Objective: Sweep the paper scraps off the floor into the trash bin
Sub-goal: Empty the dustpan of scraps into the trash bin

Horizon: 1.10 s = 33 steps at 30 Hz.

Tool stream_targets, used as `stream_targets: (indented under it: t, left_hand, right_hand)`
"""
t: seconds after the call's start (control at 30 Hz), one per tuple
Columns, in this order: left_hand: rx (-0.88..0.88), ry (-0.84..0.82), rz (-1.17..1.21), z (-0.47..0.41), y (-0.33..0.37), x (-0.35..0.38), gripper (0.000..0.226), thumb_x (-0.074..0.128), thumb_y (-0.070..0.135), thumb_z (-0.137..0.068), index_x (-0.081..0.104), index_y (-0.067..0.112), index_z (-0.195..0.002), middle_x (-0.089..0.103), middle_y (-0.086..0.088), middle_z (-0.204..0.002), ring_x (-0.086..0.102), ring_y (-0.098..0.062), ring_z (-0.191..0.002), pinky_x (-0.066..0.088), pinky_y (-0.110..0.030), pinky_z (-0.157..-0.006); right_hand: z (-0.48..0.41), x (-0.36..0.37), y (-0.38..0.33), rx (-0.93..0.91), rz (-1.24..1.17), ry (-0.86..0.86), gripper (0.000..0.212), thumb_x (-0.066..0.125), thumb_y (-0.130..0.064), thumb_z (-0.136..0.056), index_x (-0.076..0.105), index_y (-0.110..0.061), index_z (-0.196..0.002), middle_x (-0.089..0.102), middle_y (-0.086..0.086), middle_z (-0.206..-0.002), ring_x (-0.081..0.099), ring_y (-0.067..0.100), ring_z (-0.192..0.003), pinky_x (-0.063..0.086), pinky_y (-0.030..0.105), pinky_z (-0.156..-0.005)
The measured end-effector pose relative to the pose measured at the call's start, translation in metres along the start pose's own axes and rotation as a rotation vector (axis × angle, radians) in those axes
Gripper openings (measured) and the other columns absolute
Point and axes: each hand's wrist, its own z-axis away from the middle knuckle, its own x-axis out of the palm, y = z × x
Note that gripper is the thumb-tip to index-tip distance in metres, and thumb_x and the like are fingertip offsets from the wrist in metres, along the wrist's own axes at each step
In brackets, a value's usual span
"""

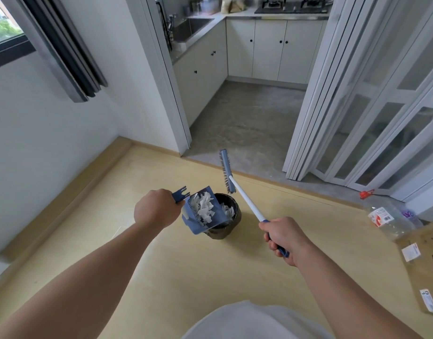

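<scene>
Filling the tilted blue dustpan [197, 228], crumpled white paper scraps [205, 206].

1 broom [244, 199], 1 dustpan [196, 228], 1 trash bin [222, 233], 2 hands [156, 209] [284, 237], 1 bottle [386, 221]

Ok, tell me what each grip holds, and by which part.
Left grip: the dustpan, by its handle. Right grip: the broom, by its pole's blue end.
</scene>
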Motion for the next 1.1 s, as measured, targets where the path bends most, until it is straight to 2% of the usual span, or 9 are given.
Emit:
stream_targets:
  t: [0.17,0.37,0.67,0.77,0.93,1.1]
  left_hand:
    - [0.064,0.023,-0.079,-0.002,0.007,0.000,0.044,0.051,0.053,-0.094,0.053,0.020,-0.065,0.058,0.003,-0.065,0.058,-0.021,-0.057,0.038,-0.022,-0.049]
    - [0.062,0.036,-0.061,-0.008,0.011,-0.002,0.044,0.052,0.053,-0.094,0.056,0.020,-0.066,0.058,0.002,-0.063,0.056,-0.019,-0.054,0.041,-0.022,-0.049]
    - [0.104,0.055,-0.104,-0.006,0.011,-0.005,0.046,0.051,0.053,-0.095,0.052,0.020,-0.063,0.056,0.003,-0.062,0.050,-0.016,-0.049,0.035,-0.021,-0.047]
    - [0.145,0.053,-0.160,-0.004,0.012,-0.005,0.044,0.049,0.055,-0.095,0.056,0.020,-0.069,0.056,0.003,-0.063,0.052,-0.017,-0.051,0.036,-0.021,-0.047]
    - [0.119,0.061,-0.113,-0.008,0.009,-0.009,0.046,0.051,0.054,-0.096,0.051,0.020,-0.064,0.057,0.002,-0.063,0.052,-0.018,-0.052,0.038,-0.022,-0.048]
    - [0.142,0.072,-0.130,-0.007,0.009,-0.005,0.045,0.049,0.057,-0.095,0.054,0.022,-0.068,0.058,0.003,-0.065,0.057,-0.020,-0.057,0.040,-0.023,-0.049]
  right_hand:
    - [-0.002,-0.004,0.002,0.004,0.008,0.002,0.016,0.056,-0.015,-0.095,0.066,-0.003,-0.095,0.048,0.004,-0.061,0.036,0.012,-0.040,0.028,0.020,-0.037]
    - [-0.002,-0.007,0.006,0.027,0.001,-0.003,0.015,0.056,-0.015,-0.095,0.065,-0.003,-0.097,0.049,0.004,-0.062,0.035,0.011,-0.040,0.028,0.020,-0.037]
    - [0.000,-0.007,0.008,0.040,-0.014,0.004,0.018,0.057,-0.015,-0.096,0.065,0.001,-0.098,0.048,0.005,-0.062,0.035,0.011,-0.040,0.027,0.019,-0.036]
    - [0.001,-0.007,0.010,0.040,-0.021,0.005,0.017,0.056,-0.015,-0.096,0.064,0.000,-0.098,0.049,0.005,-0.063,0.035,0.011,-0.041,0.027,0.019,-0.037]
    - [0.003,-0.006,0.013,0.035,-0.013,0.006,0.018,0.056,-0.016,-0.095,0.064,0.000,-0.095,0.049,0.005,-0.062,0.035,0.012,-0.040,0.028,0.020,-0.037]
    - [0.007,-0.008,0.015,0.035,-0.026,0.002,0.018,0.056,-0.015,-0.095,0.065,0.001,-0.099,0.049,0.005,-0.063,0.035,0.011,-0.041,0.028,0.020,-0.037]
